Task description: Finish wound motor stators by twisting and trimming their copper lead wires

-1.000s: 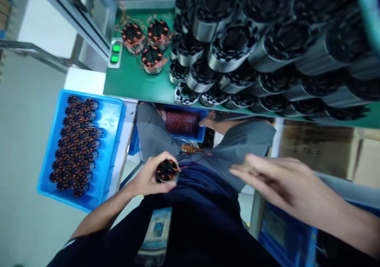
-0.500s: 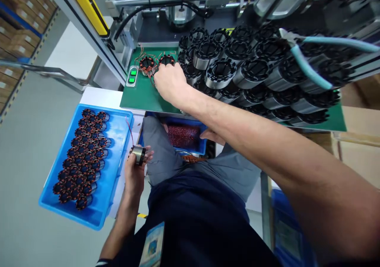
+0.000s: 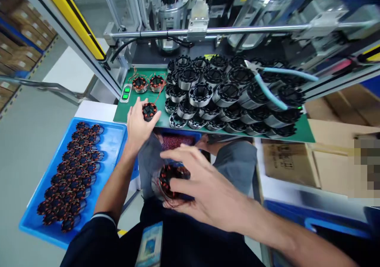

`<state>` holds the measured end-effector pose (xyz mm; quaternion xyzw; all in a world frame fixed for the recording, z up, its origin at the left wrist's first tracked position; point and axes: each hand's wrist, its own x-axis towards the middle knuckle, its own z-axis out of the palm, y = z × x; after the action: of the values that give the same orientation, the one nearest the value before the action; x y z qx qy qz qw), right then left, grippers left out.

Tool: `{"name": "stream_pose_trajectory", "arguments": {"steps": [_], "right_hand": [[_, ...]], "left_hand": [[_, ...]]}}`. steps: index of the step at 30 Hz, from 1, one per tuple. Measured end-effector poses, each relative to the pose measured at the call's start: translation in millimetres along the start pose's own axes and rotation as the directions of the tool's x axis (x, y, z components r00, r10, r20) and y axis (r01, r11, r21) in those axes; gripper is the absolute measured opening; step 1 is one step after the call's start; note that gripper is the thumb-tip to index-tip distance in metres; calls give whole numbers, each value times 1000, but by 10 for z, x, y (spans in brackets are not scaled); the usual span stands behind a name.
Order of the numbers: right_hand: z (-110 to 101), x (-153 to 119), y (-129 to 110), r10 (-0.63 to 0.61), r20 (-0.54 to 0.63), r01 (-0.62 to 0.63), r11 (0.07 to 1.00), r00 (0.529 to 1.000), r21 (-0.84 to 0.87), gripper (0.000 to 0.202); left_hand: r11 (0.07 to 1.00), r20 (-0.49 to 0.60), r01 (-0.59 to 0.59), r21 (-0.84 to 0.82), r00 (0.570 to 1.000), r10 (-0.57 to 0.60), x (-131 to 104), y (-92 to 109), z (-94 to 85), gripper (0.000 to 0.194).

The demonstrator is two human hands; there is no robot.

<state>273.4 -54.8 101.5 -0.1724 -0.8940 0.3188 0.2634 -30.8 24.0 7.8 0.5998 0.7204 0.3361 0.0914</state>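
Note:
My left hand (image 3: 139, 123) is at the front left of the green board (image 3: 162, 118), fingers closed around a copper-wound stator (image 3: 149, 111) with red leads rising from it. In front of my lap, my right hand (image 3: 198, 180) curls its fingers round another wound stator (image 3: 166, 180), partly hidden and blurred, with thin dark red wires hanging below. Behind my left hand, two wound stators (image 3: 139, 84) with loose copper wire ends stand on the board. To their right are stacked rows of unwound black-and-steel stators (image 3: 201, 95).
Blue-handled cutters (image 3: 268, 88) lie on top of the stacked stators. A blue tray (image 3: 114, 140) at left holds many wound stators. A metal rail (image 3: 237, 30) crosses behind the board. Cardboard boxes (image 3: 289, 162) stand at right, and a bin of red bits (image 3: 175, 141) sits below the board.
My left hand has carried its stator from beside the tray up to the board. My right hand has drawn back from the board to my lap, now holding a stator. The view has tilted up.

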Motion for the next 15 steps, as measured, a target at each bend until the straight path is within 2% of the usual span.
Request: {"name": "stream_pose_trajectory", "arguments": {"steps": [2,4,7,8,9,10,11,12,13,14,15], "right_hand": [[227,-351,162,146,84,-157,976,986,148,22],[392,-690,308,298,112,-318,910,948,266,22],[500,-1126,464,493,21,-473,820,870,323,28],[507,-1230,500,543,-33,-508,804,839,309,31],[504,-1302,527,582,-86,-540,792,809,284,33],[494,-1339,544,604,-129,-563,787,787,252,32],[480,-1339,551,607,-157,-572,791,779,216,29],[462,-1303,547,594,-171,-568,804,786,176,25],[441,-1238,534,567,-174,-552,823,805,131,22],[414,-1151,513,534,-171,-528,845,828,83,19],[380,-1052,489,498,-169,-499,866,850,40,16]], "left_hand": [[996,34,-3,87,999,0,142,21,66,68],[990,32,-67,124,997,63,51,48,18,83],[966,7,-252,63,968,252,-467,181,-155,96],[954,44,-298,3,954,298,-700,254,-190,95],[948,140,-304,-91,939,314,-939,337,-193,93],[952,308,-235,-199,907,288,-1170,429,-160,98],[947,464,-131,-294,846,261,-1379,524,-92,108],[934,588,-17,-356,773,238,-1553,619,2,115],[916,658,75,-395,719,224,-1683,708,111,116],[892,673,131,-432,706,222,-1767,785,221,111],[866,646,154,-475,729,225,-1805,845,321,103]]}}
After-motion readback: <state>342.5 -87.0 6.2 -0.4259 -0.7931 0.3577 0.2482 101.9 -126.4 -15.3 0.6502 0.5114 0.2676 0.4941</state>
